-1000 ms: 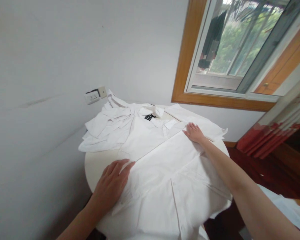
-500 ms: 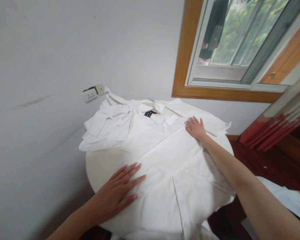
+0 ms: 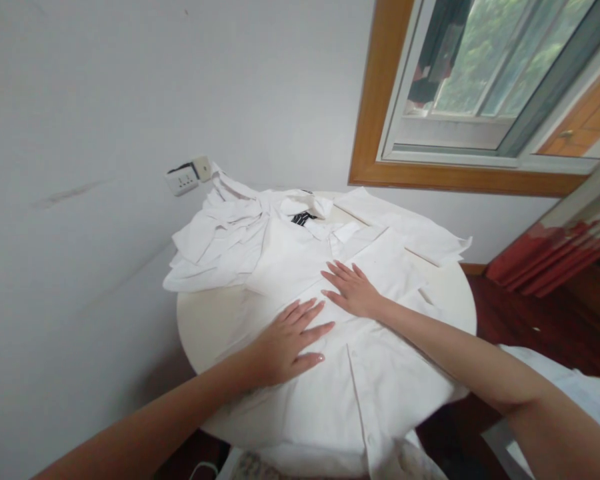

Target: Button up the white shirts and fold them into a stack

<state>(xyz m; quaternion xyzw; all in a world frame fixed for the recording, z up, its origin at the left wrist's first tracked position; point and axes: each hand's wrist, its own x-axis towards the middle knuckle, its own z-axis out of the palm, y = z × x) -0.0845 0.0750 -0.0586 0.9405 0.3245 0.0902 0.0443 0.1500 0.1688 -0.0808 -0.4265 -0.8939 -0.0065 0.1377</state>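
Note:
A white buttoned shirt (image 3: 325, 400) lies spread over a round cream table (image 3: 205, 327), its lower edge hanging over the near side. My left hand (image 3: 290, 340) rests flat on the middle of the shirt, fingers spread. Just beyond it to the right, my right hand (image 3: 353, 290) also lies flat on the cloth, fingers apart. Neither hand grips the fabric. The shirt's collar (image 3: 335, 233) points toward the wall, and a folded-over edge of cloth runs slantwise near the right hand.
A heap of white garments (image 3: 215, 233) sits at the table's back left, with a black striped piece (image 3: 303, 218) beside it. Another white cloth (image 3: 410, 223) lies back right. A wall socket (image 3: 183, 179), a wood-framed window (image 3: 370, 133) and a red-and-white curtain (image 3: 535, 257) border the table.
My right hand has slid left and nearer over the shirt, toward its middle. The left hand has moved up and right, so the two hands are now close together.

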